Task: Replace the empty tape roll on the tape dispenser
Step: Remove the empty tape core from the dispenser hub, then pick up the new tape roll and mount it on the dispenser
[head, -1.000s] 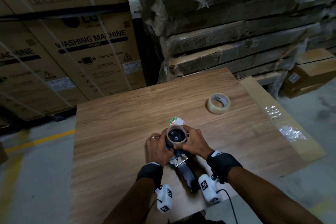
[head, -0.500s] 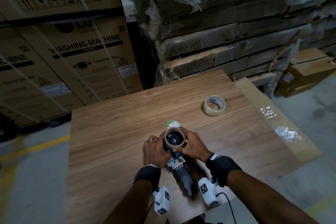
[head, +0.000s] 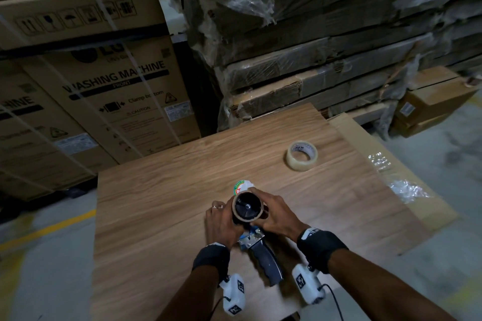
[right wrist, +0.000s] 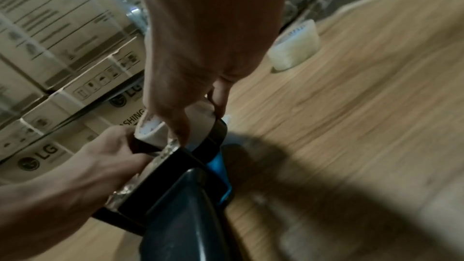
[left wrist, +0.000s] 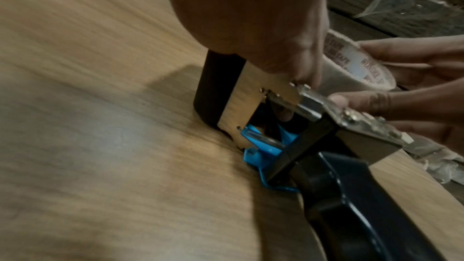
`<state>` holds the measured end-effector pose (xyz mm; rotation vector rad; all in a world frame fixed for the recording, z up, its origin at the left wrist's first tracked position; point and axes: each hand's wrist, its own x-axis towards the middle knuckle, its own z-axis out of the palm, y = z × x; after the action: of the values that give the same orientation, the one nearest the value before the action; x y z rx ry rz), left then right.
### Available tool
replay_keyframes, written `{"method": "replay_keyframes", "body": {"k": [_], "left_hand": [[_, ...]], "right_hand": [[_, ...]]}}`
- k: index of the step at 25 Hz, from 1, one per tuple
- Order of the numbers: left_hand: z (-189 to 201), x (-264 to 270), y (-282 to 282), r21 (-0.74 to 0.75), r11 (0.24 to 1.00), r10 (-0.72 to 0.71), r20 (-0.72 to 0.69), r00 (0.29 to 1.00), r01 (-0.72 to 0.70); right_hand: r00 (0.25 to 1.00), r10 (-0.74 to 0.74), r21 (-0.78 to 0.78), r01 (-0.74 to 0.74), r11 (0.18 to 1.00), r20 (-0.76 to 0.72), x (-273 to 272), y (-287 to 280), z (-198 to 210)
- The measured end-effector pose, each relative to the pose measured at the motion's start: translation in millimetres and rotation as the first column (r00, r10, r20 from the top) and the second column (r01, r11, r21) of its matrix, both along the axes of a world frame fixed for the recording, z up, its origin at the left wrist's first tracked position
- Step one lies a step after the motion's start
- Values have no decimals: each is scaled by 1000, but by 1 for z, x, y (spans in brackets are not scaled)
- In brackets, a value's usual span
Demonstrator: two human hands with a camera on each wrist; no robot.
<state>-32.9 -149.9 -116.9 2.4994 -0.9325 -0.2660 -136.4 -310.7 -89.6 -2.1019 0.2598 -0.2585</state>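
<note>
The tape dispenser [head: 266,260] lies on its side on the wooden table [head: 156,216], its black handle pointing toward me. The empty cardboard core [head: 247,210] sits on the black hub, open end up. My left hand [head: 224,216] grips the dispenser's frame beside the hub. In the left wrist view the left hand [left wrist: 288,62] holds the metal frame of the dispenser [left wrist: 364,140]. My right hand [head: 271,214] wraps the core from the right. In the right wrist view the right hand [right wrist: 198,126] pinches the core [right wrist: 153,134]. The new clear tape roll [head: 302,155] lies flat at the far right.
Washing machine cartons [head: 117,81] stand behind the table on the left. A plastic-wrapped stack of flat boxes [head: 313,60] stands behind it on the right. A cardboard sheet with plastic film [head: 391,164] lies along the table's right edge. A small carton [head: 430,104] sits on the floor beyond.
Both hands keep their hold on the dispenser and the core. The head view has shifted slightly; the new roll has not moved.
</note>
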Motion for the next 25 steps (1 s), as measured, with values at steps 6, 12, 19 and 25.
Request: {"method": "replay_keyframes", "body": {"k": [6, 12, 19, 25], "left_hand": [[6, -1, -4, 3, 1000, -21, -9, 1000, 21], [22, -5, -10, 21, 1000, -14, -10, 1000, 14], [26, 4, -20, -18, 999, 33, -54, 998, -34], [26, 6, -27, 15, 998, 63, -76, 995, -62]], "right_hand": [[1000, -26, 104, 25, 994, 8, -5, -10, 3], [965, -257, 145, 263, 954, -59, -39, -46, -7], [812, -556, 70, 574, 816, -175, -105, -129, -21], [743, -650, -12, 657, 754, -160, -137, -173, -25]]}}
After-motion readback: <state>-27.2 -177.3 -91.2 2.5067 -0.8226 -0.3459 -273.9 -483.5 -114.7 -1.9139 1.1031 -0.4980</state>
